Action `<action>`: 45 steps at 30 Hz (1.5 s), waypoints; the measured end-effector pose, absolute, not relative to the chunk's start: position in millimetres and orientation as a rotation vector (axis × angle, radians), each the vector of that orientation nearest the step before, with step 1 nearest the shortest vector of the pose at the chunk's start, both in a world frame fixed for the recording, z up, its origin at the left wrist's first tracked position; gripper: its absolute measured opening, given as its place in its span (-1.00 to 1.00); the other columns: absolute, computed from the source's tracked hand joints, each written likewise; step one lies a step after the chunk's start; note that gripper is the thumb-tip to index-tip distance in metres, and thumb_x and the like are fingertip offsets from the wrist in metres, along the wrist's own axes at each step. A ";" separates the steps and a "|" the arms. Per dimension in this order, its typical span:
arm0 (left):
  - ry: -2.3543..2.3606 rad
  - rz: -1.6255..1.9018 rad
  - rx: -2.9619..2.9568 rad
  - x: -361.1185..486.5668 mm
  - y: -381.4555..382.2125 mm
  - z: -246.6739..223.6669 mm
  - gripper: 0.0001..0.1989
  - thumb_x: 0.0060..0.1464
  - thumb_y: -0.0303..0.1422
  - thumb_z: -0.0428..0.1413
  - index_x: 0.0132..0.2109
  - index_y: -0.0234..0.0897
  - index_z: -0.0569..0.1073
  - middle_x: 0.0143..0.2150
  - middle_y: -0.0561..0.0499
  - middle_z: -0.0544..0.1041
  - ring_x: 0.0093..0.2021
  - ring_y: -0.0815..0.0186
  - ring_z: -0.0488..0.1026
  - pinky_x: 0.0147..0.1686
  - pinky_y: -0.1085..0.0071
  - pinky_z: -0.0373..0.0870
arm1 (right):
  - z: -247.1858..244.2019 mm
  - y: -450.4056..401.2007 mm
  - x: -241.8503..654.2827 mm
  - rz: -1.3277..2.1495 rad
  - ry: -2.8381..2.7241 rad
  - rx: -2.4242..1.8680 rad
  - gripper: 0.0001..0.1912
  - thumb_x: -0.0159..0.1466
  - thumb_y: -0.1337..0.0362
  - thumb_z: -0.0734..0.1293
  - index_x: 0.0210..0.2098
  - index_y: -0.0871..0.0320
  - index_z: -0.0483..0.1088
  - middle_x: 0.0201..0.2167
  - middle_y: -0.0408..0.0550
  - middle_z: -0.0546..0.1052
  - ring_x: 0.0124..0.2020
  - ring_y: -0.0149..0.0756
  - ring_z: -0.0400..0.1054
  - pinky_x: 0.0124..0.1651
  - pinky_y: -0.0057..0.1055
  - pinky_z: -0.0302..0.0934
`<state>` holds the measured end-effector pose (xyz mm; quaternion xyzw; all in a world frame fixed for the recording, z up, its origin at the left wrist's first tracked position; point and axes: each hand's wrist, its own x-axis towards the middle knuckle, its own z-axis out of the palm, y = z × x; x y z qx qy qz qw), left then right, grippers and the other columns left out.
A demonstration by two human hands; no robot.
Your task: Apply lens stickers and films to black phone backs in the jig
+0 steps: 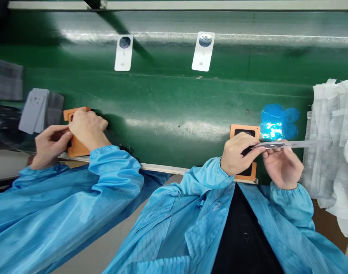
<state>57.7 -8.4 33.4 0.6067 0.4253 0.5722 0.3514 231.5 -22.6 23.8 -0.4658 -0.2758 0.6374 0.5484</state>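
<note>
A thin pale panel (298,144) with a dark oval window is held nearly edge-on, its far right end blurred. My left hand (238,154) pinches the panel's left end between thumb and fingers. Under its middle, my right hand (285,167) has curled fingers against the panel, palm turned up. Just beneath my left hand lies an orange fixture (232,131) with a black recess, partly covered by the hand. Several shiny blue round film pieces (272,121) lie in a pile beyond my right hand.
Two white panels (123,57) (201,57) with dark round windows lie farther back on the green surface (162,95). White wrapping sleeves (324,144) are stacked at right. At left, a co-worker's hands (88,127) work at another orange fixture (77,148), near grey panels (34,110).
</note>
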 end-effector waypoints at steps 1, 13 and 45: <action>1.141 1.406 1.521 55.6 -9.3 28.9 -0.80 0.25 -0.23 0.29 -0.26 -0.27 0.56 -0.31 -0.03 0.64 -0.30 0.31 0.55 -0.21 0.35 0.52 | 23.4 -24.3 230.1 1.437 -0.743 -1.158 -0.83 0.19 0.16 0.54 -0.23 -0.03 0.56 -0.31 -0.16 0.62 -0.26 -0.25 0.54 -0.19 -0.27 0.51; 1.202 1.244 1.307 1.4 138.2 31.9 -0.55 0.21 -0.04 0.27 0.06 -0.26 0.46 0.03 -0.13 0.61 0.02 0.24 0.56 -0.03 0.38 0.48 | 48.9 136.7 190.8 1.271 -0.952 -1.095 -0.61 0.02 0.13 0.66 -0.26 0.09 0.52 -0.28 -0.12 0.66 -0.27 -0.29 0.56 -0.24 -0.38 0.51; 1.095 1.365 0.648 -56.7 163.5 109.7 -0.61 0.32 -0.69 -0.10 -0.32 -0.34 0.53 -0.45 0.19 0.60 -0.58 0.55 0.43 -0.80 0.80 0.16 | 129.4 -101.1 485.3 0.260 -1.568 -2.359 -0.48 0.11 -0.10 0.59 -0.02 0.00 0.65 -0.17 0.02 0.52 -0.33 -0.23 0.42 -0.25 -0.28 0.30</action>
